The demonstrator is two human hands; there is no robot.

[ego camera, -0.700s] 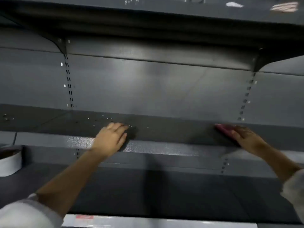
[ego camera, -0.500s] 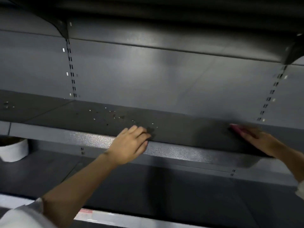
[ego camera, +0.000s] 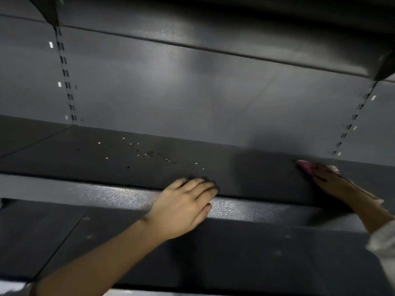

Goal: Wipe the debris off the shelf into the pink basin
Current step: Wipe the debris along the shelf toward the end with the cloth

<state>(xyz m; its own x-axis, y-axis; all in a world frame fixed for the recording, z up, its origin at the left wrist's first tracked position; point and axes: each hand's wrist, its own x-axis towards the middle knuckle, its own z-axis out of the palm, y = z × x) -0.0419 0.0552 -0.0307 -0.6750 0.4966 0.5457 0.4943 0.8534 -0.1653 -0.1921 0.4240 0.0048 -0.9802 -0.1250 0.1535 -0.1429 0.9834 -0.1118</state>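
You've got two hands in shot: left hand (ego camera: 183,207), right hand (ego camera: 338,184). One pink cloth (ego camera: 306,166). Three shelves: the upper shelf (ego camera: 235,24), the speckled shelf (ego camera: 245,167), the lower shelf (ego camera: 235,253). Two slotted uprights (ego camera: 66,82). Debris specks (ego camera: 147,153): too many to count.

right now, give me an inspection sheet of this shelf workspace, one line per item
surface: dark grey metal shelf, speckled front lip lit by glare
job's things: debris, pale and dark crumbs scattered on the shelf's left-centre part; pink cloth flat on the shelf at the right; pink basin not in view
clutter: nothing seen
grippers: left hand lies over the front lip, fingertips on the shelf, holding nothing; right hand presses flat on the pink cloth
cables: nothing seen
surroundings: grey back panel with slotted uprights, upper shelf overhead, lower shelf below; the right side is blurred
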